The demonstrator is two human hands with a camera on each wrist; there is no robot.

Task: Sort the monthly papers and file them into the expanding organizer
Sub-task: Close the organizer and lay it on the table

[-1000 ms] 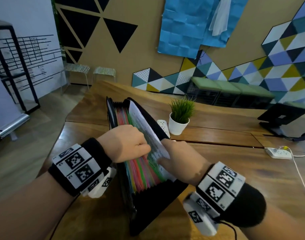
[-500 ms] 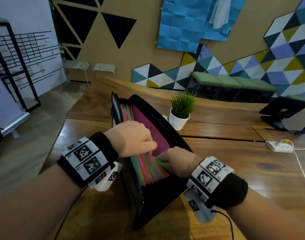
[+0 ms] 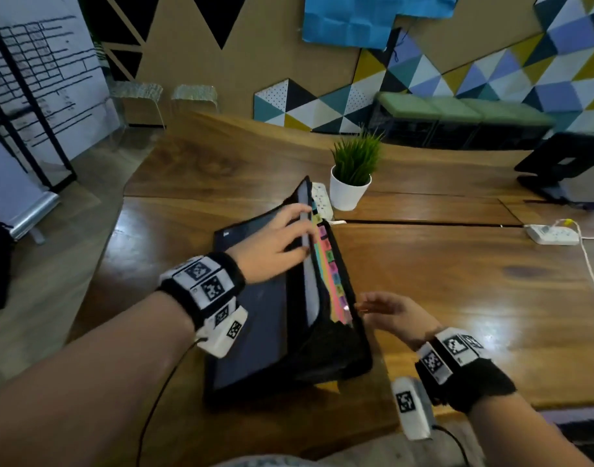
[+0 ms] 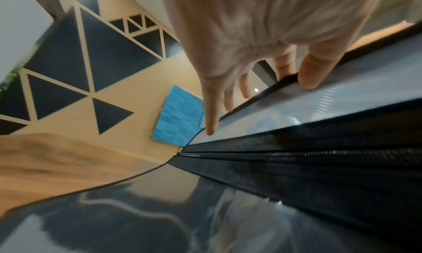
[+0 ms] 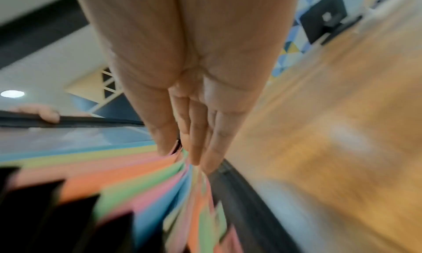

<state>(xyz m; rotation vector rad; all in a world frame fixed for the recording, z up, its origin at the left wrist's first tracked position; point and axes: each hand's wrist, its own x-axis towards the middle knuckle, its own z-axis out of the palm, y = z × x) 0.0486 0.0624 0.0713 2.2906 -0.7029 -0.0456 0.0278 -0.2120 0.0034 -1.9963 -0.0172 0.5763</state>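
The organizer [image 3: 255, 318] sits on the wooden table [image 3: 457, 298] at centre frame in the head view, its black front panel tilted toward the lower left and its coloured dividers [image 3: 332, 264] showing in a narrow band along the upper right edge. The left hand [image 3: 272, 244] lies over the top edge of the front panel, fingers [image 4: 312, 71] extended and spread, with the tips resting on the grey inner face; it presses rather than grasps. The right hand [image 3: 393, 311] is at the lower right of the organizer, fingers [image 5: 200, 139] straight and held together, released and holding nothing. In the right wrist view its fingertips sit at the fanned dividers; whether they touch cannot be told through the blur. A potted plant [image 3: 354, 170] stands just beyond the organizer's far end, with a white power strip [image 3: 322, 200] beside it. A second power strip [image 3: 551, 234] lies at right.
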